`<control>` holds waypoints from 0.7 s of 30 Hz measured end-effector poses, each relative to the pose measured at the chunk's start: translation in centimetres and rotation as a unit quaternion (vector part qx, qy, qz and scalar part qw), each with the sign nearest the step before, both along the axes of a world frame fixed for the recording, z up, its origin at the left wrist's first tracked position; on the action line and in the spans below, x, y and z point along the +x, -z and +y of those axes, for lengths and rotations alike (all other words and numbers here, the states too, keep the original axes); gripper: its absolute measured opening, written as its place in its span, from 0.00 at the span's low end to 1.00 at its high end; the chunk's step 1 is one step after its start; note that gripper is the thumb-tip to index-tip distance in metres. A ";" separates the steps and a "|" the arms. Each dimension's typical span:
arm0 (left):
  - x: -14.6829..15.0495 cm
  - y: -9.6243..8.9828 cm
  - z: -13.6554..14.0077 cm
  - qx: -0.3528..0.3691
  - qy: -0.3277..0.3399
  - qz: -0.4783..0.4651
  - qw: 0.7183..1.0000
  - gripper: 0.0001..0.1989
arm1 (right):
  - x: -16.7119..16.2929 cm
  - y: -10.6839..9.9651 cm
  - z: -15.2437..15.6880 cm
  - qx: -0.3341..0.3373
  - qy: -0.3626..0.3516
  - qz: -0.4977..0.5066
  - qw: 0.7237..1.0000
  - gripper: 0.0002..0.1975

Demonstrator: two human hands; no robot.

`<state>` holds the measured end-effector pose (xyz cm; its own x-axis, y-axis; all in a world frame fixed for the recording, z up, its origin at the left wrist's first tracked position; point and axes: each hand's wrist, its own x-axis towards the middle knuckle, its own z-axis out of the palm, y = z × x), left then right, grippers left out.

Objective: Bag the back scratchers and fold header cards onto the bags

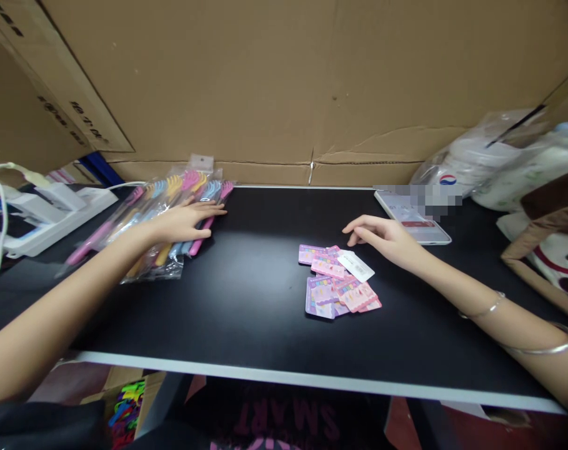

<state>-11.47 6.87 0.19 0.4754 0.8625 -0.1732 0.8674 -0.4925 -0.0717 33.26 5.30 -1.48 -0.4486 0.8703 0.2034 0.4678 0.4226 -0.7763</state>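
Note:
On the left of the black desk (246,325), my left hand (185,222) lies spread over a row of clear plastic bags. They hold pink, yellow and blue long-handled sticks with clawed ends, which look like back scratchers (159,250). My right hand (375,234) hovers just above and right of a loose pile of pink and purple cards (321,290); its fingers are loosely bent, with nothing visible in them. A white card (356,265) with a barcode lies on the pile, below that hand.
A white power strip (63,219) with cables stands at the left. At the right back lie a phone (412,219) and a bagged white cup (466,159). Cardboard (246,81) walls the back. Below the desk, a box holds colourful items (127,406).

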 end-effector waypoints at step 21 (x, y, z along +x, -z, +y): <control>7.4 -0.4 -2.1 0.166 0.046 -0.058 0.983 0.24 | -1.1 -0.4 -1.6 0.131 -0.019 -0.157 0.979 0.13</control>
